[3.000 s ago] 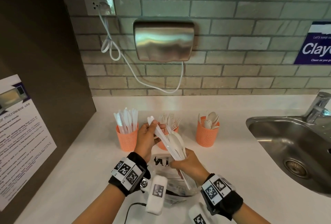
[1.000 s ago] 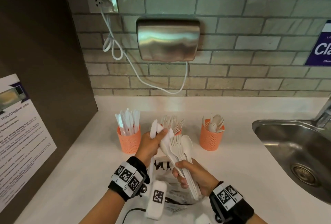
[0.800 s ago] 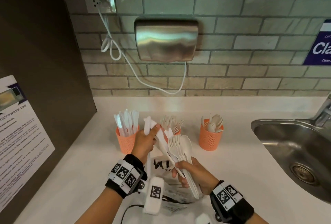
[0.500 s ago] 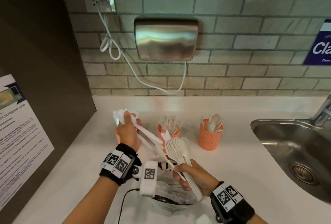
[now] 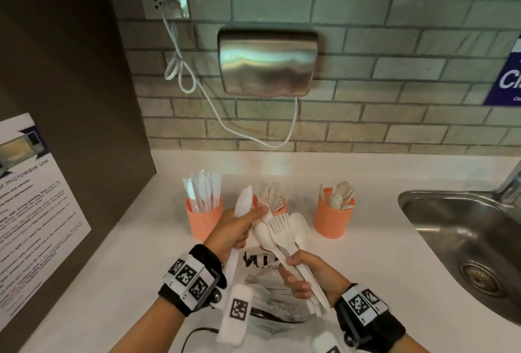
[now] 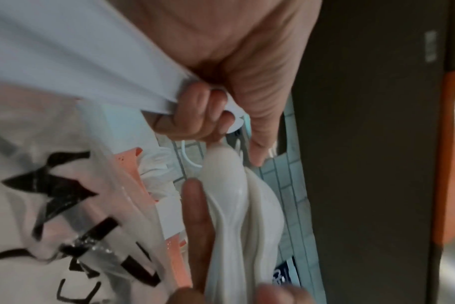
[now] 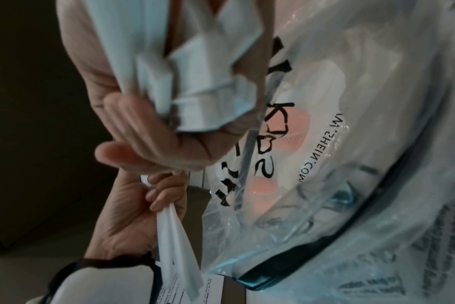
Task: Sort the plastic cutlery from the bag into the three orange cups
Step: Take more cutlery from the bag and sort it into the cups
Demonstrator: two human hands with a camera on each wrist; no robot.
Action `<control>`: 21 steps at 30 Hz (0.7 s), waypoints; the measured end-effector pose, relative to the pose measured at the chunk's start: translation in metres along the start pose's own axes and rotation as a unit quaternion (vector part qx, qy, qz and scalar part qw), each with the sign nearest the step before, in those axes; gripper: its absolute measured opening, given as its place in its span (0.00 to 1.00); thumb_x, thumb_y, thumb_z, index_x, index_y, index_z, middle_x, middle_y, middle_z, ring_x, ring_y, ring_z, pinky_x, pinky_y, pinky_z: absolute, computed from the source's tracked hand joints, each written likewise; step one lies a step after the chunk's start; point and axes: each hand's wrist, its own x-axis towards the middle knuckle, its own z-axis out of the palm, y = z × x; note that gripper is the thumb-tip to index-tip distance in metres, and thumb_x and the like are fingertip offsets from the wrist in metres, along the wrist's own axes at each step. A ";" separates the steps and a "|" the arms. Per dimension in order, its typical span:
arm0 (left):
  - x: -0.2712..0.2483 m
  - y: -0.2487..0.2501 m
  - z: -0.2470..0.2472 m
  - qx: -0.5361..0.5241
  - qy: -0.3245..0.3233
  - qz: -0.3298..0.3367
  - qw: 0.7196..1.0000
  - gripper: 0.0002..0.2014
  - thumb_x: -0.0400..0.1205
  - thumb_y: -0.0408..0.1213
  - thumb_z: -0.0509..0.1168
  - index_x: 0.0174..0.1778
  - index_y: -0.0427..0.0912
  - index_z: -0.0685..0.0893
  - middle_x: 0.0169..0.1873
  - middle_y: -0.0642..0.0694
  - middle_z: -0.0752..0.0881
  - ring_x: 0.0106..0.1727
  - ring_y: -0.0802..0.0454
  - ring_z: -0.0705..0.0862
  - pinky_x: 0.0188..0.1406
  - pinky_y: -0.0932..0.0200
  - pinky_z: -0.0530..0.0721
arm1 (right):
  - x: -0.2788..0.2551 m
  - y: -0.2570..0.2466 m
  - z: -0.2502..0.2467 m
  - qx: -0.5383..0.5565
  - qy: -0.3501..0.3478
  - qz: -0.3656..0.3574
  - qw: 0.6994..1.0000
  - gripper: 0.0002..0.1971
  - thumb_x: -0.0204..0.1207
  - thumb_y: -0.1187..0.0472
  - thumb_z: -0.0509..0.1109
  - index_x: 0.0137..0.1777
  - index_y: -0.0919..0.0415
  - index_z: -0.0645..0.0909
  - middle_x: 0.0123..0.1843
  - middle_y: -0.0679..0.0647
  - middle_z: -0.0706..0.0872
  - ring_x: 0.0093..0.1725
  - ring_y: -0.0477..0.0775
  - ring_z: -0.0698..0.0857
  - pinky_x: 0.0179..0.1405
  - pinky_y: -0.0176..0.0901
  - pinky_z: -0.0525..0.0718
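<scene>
Pinching white plastic knives (image 5: 244, 203), the left hand (image 5: 234, 232) hovers before the orange cups (image 5: 203, 218); right hand (image 5: 311, 278) clasps mixed forks and spoons (image 5: 284, 235) by the handles — light, stiff, slippery.

The right hand (image 7: 153, 131) grips white plastic cutlery handles (image 7: 195, 98); just beside its fingers lies a clear printed plastic bag (image 7: 351, 164).

Head view bright, edges bowed; both wrist views dim and motion-blurred
</scene>
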 end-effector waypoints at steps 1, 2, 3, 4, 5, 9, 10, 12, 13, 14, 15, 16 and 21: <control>-0.002 0.001 0.006 0.015 0.000 0.009 1.000 0.10 0.78 0.41 0.70 0.33 0.44 0.79 0.10 0.55 0.68 0.12 0.62 0.62 0.11 0.70 0.59 | 0.000 0.001 -0.001 0.006 -0.007 -0.003 1.000 0.29 0.52 0.53 0.80 0.51 0.67 0.76 0.23 0.50 0.79 0.12 0.40 0.68 0.11 0.28 0.68; -0.004 0.002 0.010 0.025 0.004 0.020 0.999 0.10 0.78 0.38 0.69 0.32 0.44 0.79 0.09 0.55 0.70 0.11 0.62 0.64 0.11 0.70 0.60 | 0.000 0.003 -0.002 0.018 -0.017 -0.008 1.000 0.31 0.55 0.54 0.78 0.58 0.65 0.77 0.24 0.50 0.80 0.13 0.40 0.69 0.12 0.28 0.69; -0.004 0.002 0.013 0.033 0.010 0.028 0.999 0.09 0.79 0.36 0.68 0.32 0.44 0.79 0.08 0.56 0.72 0.10 0.63 0.66 0.10 0.71 0.60 | -0.001 0.004 -0.004 0.032 -0.029 -0.011 0.999 0.32 0.57 0.55 0.76 0.64 0.61 0.77 0.25 0.50 0.80 0.14 0.40 0.69 0.12 0.28 0.69; -0.004 0.002 0.015 0.039 0.018 0.031 0.999 0.10 0.79 0.33 0.68 0.32 0.43 0.79 0.08 0.57 0.73 0.10 0.63 0.67 0.10 0.72 0.61 | -0.001 0.004 -0.005 0.045 -0.043 -0.009 0.998 0.32 0.59 0.55 0.75 0.66 0.59 0.76 0.25 0.50 0.80 0.14 0.40 0.70 0.13 0.28 0.70; -0.004 0.002 0.016 0.042 0.025 0.032 0.998 0.09 0.79 0.32 0.68 0.32 0.43 0.79 0.09 0.57 0.73 0.10 0.63 0.67 0.10 0.71 0.61 | -0.001 0.004 -0.006 0.056 -0.057 -0.004 0.997 0.31 0.59 0.55 0.75 0.65 0.60 0.76 0.25 0.50 0.80 0.15 0.40 0.71 0.13 0.29 0.71; -0.002 0.001 0.013 0.019 0.058 0.055 0.997 0.06 0.81 0.36 0.65 0.39 0.43 0.80 0.22 0.50 0.74 0.12 0.64 0.67 0.12 0.71 0.63 | 0.002 0.001 -0.010 0.082 -0.120 0.014 0.989 0.15 0.65 0.53 0.69 0.49 0.59 0.74 0.25 0.45 0.80 0.17 0.39 0.75 0.16 0.27 0.74; -0.001 0.000 0.013 0.003 0.069 0.059 0.996 0.06 0.82 0.36 0.64 0.39 0.43 0.80 0.24 0.49 0.73 0.13 0.64 0.67 0.12 0.71 0.63 | 0.002 0.000 -0.010 0.097 -0.147 0.005 0.984 0.13 0.69 0.54 0.65 0.51 0.58 0.77 0.28 0.45 0.81 0.19 0.39 0.75 0.18 0.26 0.75; 0.002 -0.003 0.012 -0.025 0.095 0.065 0.993 0.08 0.83 0.37 0.62 0.38 0.43 0.79 0.24 0.47 0.70 0.15 0.63 0.66 0.12 0.71 0.63 | 0.002 -0.004 -0.011 0.114 -0.189 -0.006 0.975 0.17 0.74 0.55 0.59 0.61 0.53 0.79 0.33 0.45 0.82 0.21 0.41 0.71 0.21 0.25 0.74; 0.003 -0.004 0.012 -0.032 0.109 0.069 0.991 0.09 0.84 0.38 0.61 0.38 0.43 0.78 0.24 0.48 0.70 0.16 0.62 0.66 0.13 0.71 0.63 | 0.003 -0.005 -0.011 0.118 -0.201 -0.001 0.972 0.19 0.75 0.56 0.58 0.65 0.52 0.77 0.34 0.45 0.82 0.22 0.42 0.69 0.22 0.26 0.74; 0.003 -0.005 0.012 -0.036 0.117 0.071 0.990 0.09 0.84 0.39 0.60 0.38 0.43 0.77 0.24 0.47 0.70 0.16 0.62 0.67 0.13 0.70 0.63 | 0.004 -0.005 -0.011 0.131 -0.207 0.008 0.969 0.22 0.75 0.57 0.58 0.70 0.52 0.74 0.34 0.46 0.82 0.22 0.43 0.67 0.22 0.27 0.74; 0.003 -0.006 0.012 -0.039 0.118 0.071 0.990 0.09 0.84 0.40 0.60 0.39 0.42 0.77 0.25 0.46 0.71 0.16 0.62 0.67 0.13 0.70 0.63 | 0.005 -0.005 -0.011 0.145 -0.210 0.019 0.967 0.25 0.75 0.57 0.58 0.74 0.54 0.70 0.33 0.48 0.82 0.22 0.43 0.67 0.22 0.29 0.75; 0.003 -0.007 0.012 -0.041 0.110 0.068 0.991 0.09 0.83 0.40 0.61 0.40 0.41 0.78 0.27 0.44 0.73 0.17 0.62 0.67 0.13 0.70 0.63 | 0.006 -0.004 -0.011 0.151 -0.212 0.026 0.965 0.27 0.75 0.58 0.59 0.76 0.55 0.67 0.33 0.49 0.82 0.22 0.44 0.67 0.22 0.30 0.75; 0.000 -0.010 0.013 -0.018 0.040 0.027 0.999 0.05 0.82 0.39 0.64 0.46 0.41 0.82 0.34 0.42 0.75 0.18 0.62 0.69 0.12 0.70 0.62 | 0.008 -0.003 -0.010 0.154 -0.213 0.042 0.964 0.28 0.75 0.58 0.59 0.77 0.58 0.66 0.31 0.49 0.81 0.21 0.44 0.68 0.20 0.30 0.74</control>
